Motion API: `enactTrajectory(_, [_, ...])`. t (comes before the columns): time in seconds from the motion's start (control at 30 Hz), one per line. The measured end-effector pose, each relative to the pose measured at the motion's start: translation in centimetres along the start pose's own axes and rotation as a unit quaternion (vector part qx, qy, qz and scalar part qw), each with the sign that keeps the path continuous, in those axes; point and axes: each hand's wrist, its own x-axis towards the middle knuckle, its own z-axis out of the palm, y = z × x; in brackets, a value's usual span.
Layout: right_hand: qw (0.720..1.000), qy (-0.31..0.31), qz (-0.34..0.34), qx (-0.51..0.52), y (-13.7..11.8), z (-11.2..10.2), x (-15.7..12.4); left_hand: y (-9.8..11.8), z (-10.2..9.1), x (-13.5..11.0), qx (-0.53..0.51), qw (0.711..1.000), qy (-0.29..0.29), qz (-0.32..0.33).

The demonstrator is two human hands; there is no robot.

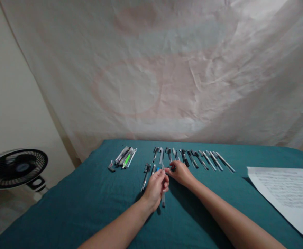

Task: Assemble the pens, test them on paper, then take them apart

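Note:
My left hand [156, 187] is closed round a clear pen [163, 197] that points toward me over the teal cloth. My right hand [180, 173] is just beyond it, fingers pinched at the pen's far end on something small I cannot make out. Left of the hands lie two or three loose pens [146, 173]. A long row of pens [193, 158] runs along the far side of the table. A separate bunch of pens with a green one [125, 157] lies at the far left.
A teal cloth [89, 207] covers the table. A white sheet of written paper [286, 193] lies at the right edge. A black fan [15, 169] stands on the floor at the left. A creased pale sheet [167, 76] hangs behind the table.

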Motion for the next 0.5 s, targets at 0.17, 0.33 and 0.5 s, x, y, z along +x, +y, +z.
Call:
enactTrajectory(0.17, [1.0, -0.003, 0.008, 0.01, -0.4, -0.6, 0.2, 0.2, 0.2, -0.1, 0.002, 1.0, 0.003, -0.005])
enactTrajectory(0.33, [0.984, -0.024, 0.039, 0.173, -1.8, -2.3, 0.4, 0.3, 0.3, -0.1, -0.003, 1.0, 0.001, -0.002])
enactTrajectory(0.5, [0.906, -0.16, 0.081, 0.384, -3.7, -3.3, -0.2, 0.2, 0.3, 0.0, -0.004, 1.0, -0.001, -0.001])
